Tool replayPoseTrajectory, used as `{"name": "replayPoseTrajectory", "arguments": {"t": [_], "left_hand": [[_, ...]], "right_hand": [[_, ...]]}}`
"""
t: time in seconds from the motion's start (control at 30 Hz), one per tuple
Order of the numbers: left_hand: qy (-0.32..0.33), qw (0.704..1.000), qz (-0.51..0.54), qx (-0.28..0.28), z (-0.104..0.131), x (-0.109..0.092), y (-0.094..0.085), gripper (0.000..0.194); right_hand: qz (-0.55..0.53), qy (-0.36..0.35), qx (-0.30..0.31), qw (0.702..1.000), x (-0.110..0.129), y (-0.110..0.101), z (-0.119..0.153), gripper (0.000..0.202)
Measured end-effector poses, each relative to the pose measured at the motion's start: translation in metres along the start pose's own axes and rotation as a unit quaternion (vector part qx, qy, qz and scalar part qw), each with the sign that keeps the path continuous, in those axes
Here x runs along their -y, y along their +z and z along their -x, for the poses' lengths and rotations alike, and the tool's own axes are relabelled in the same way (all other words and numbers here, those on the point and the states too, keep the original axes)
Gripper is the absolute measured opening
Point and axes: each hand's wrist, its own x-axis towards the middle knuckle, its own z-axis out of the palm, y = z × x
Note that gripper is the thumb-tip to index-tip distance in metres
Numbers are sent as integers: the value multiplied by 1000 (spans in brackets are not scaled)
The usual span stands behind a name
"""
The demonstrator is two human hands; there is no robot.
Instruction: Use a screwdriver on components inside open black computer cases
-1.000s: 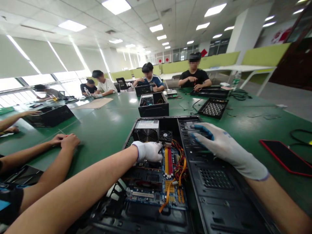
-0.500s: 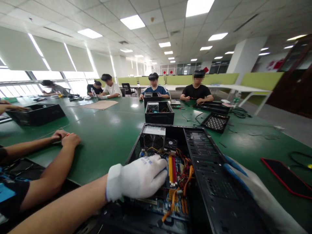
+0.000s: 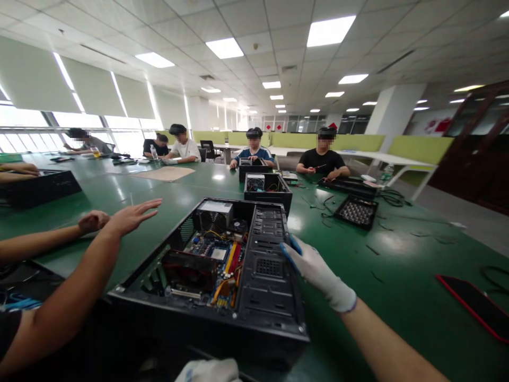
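In front of me an open black computer case [image 3: 199,323] lies on its side, slightly angled on the table. My right hand [image 3: 318,270], in a white glove with blue-coated fingers, grips its right edge, fingertips over the drive bay frame [image 3: 267,292]. Low at the bottom edge is my gloved left hand [image 3: 210,370], close to the case's near wall; its fingers are out of sight. Inside the case are a power supply [image 3: 214,216], a small fan [image 3: 237,226], a motherboard with a bare square processor [image 3: 218,253], yellow and red memory slots [image 3: 234,257], a dark graphics card [image 3: 186,269] and orange cables [image 3: 222,290].
A co-worker's bare arms [image 3: 123,220] reach in at the left, near another black case [image 3: 40,188]. More computer cases [image 3: 267,195] stand behind mine on the green table [image 3: 358,281]. To the right lie a black tray [image 3: 356,211] and a red-edged black pad [image 3: 473,305].
The case has shifted left and turned. My left hand has left the motherboard for the near side, while my right hand has moved up the right edge. The co-worker's hand has opened.
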Motion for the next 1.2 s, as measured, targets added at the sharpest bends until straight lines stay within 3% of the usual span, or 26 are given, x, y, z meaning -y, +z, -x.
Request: {"name": "replayPoseTrajectory", "arguments": {"t": [0.07, 0.1, 0.13, 0.17, 0.2, 0.27, 0.33, 0.37, 0.4, 0.47, 0.6, 0.73, 0.9, 1.1, 1.2], "left_hand": [[-22, 998, -15, -54, -4, 26, 3, 44], [-26, 998, -14, -52, 0, 22, 16, 45], [-17, 1000, -15, -11, 9, 7, 36, 45], [-17, 999, -33, -4, 21, -17, 62, 43], [-25, 998, -50, -17, 35, -47, 93, 39], [1, 999, -45, 15, 64, -108, 160, 27], [7, 999, -36, 18, 86, -150, 222, 26], [-23, 998, -19, -55, 93, -160, 247, 26], [-28, 995, 19, -92, 97, -163, 266, 27], [-33, 983, 69, -167, 99, -156, 289, 28], [-16, 968, 90, -235, 97, -138, 290, 30], [-21, 964, 104, -245, 97, -143, 288, 28], [-42, 951, 81, -296, 100, -146, 299, 18], [-53, 951, 82, -293, 99, -145, 298, 17], [-30, 961, 86, -261, 98, -144, 296, 12]], "right_hand": [[20, -14, 17, 1000, 7, 24, -30, 58], [36, -17, 30, 999, 11, 36, -45, 61], [44, -17, 39, 998, 14, 48, -59, 65], [50, -18, 44, 998, 17, 60, -73, 69], [56, -21, 51, 997, 19, 72, -86, 72], [72, -27, 72, 994, 22, 92, -109, 76], [93, -32, 96, 990, 22, 107, -125, 78], [107, -33, 107, 988, 21, 112, -132, 79], [123, -31, 116, 985, 18, 116, -138, 82], [163, -25, 124, 978, 10, 117, -149, 87], [267, 1, 95, 959, -20, 97, -175, 88], [376, 51, 34, 925, -51, 62, -206, 84], [466, 62, -11, 882, -74, 24, -235, 66], [516, 67, -1, 854, -85, 7, -247, 47], [526, 62, 8, 848, -83, 4, -244, 45]]}}
